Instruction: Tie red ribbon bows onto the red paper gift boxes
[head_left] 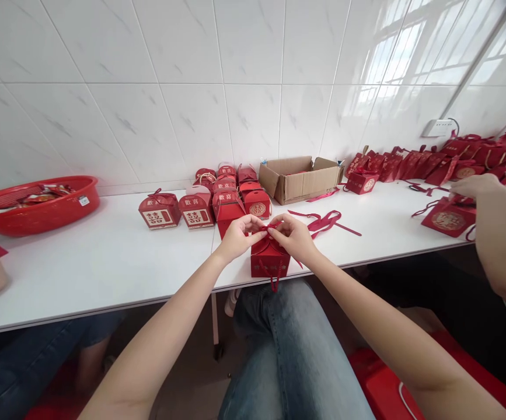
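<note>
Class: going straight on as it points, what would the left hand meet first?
Beyond the red ribbon it touches, the left hand would likely meet the right hand; exact depth is unclear.

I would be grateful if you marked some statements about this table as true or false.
1. The left hand and right hand meet at the top of a red gift box. True.
2. The cardboard box is on the floor. False: it stands on the table, near the wall.
3. A red basin stands at the left. True.
4. The loose ribbon lies left of the held box. False: it lies to the right.
5. A co-worker's hand is at another red box. True.
</note>
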### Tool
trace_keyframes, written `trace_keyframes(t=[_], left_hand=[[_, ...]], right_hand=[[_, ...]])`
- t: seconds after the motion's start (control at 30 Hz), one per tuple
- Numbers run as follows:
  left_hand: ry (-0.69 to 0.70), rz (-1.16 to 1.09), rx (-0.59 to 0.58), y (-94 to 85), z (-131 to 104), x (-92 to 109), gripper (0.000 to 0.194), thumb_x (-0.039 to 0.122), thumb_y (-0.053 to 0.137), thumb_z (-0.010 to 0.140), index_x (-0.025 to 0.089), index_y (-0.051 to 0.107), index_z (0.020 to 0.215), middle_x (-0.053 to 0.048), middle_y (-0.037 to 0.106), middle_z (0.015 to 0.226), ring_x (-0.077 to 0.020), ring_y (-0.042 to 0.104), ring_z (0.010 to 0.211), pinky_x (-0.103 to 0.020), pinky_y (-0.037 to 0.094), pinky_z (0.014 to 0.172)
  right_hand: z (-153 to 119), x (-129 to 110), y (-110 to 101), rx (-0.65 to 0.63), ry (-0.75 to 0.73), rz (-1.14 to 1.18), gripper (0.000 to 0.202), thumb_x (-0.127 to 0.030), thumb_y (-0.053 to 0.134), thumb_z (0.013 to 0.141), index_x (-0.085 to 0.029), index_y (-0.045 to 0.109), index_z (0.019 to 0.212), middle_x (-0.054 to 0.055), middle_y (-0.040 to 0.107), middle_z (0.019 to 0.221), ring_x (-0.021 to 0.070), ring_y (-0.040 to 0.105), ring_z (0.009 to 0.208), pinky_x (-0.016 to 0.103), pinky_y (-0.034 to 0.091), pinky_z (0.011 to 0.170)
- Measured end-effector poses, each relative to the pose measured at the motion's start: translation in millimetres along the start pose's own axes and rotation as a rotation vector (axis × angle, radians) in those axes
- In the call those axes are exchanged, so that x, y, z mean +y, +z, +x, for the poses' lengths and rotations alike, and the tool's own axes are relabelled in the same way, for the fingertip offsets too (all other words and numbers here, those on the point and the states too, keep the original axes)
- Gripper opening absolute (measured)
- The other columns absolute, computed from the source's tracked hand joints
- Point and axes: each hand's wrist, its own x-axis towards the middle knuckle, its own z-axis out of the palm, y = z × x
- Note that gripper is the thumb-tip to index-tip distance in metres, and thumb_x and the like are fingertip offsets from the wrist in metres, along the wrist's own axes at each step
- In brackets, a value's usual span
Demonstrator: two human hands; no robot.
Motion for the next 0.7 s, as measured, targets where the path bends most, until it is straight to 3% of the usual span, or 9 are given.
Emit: trace_keyframes(t=[0.2,0.33,0.47,0.7], left_hand=[[0.038,0.000,0.066,1.4,2.2,-4.3,0.021,0.033,0.068,0.071,0.017,0.059,0.081,-0.006,0.067,0.086,-0.0174,0.063,0.084,-0.031,0.049,0.080],[0.044,-0.017,0.093,1.7,1.6,-6.6,0.020,0.030,0.069,0.070,0.016,0.059,0.079,-0.005,0.067,0.083,-0.0167,0.063,0.079,-0.030,0.050,0.075],[0.043,-0.068,0.113,1.8,0.8,-11.1,0.016,0.027,0.069,0.070,0.016,0.060,0.077,-0.005,0.066,0.079,-0.0159,0.064,0.074,-0.030,0.052,0.070],[0.112,-0.097,0.168,14.3,3.7,-15.2,0.010,0.022,0.064,0.073,0.016,0.058,0.078,-0.005,0.067,0.082,-0.0159,0.065,0.080,-0.031,0.052,0.079]], right_hand=[[-0.1,0.2,-1.1,-0.016,-0.049,-0.114,0.017,-0.035,0.060,0.079,-0.019,0.065,0.082,0.005,0.069,0.080,0.0162,0.059,0.067,0.029,0.046,0.064],[-0.6,-0.8,-1.7,0.005,-0.072,-0.225,0.010,-0.028,0.067,0.075,-0.019,0.070,0.080,0.005,0.067,0.081,0.0174,0.061,0.073,0.030,0.047,0.072],[1.5,2.5,-0.6,0.055,-0.115,-0.288,0.011,-0.024,0.064,0.078,-0.018,0.073,0.074,0.009,0.062,0.094,0.0210,0.060,0.092,0.034,0.044,0.085],[5.7,3.1,-1.7,-0.209,0.058,-0.015,0.032,-0.033,0.050,0.086,-0.016,0.068,0.066,0.010,0.057,0.121,0.0237,0.053,0.112,0.036,0.038,0.095]])
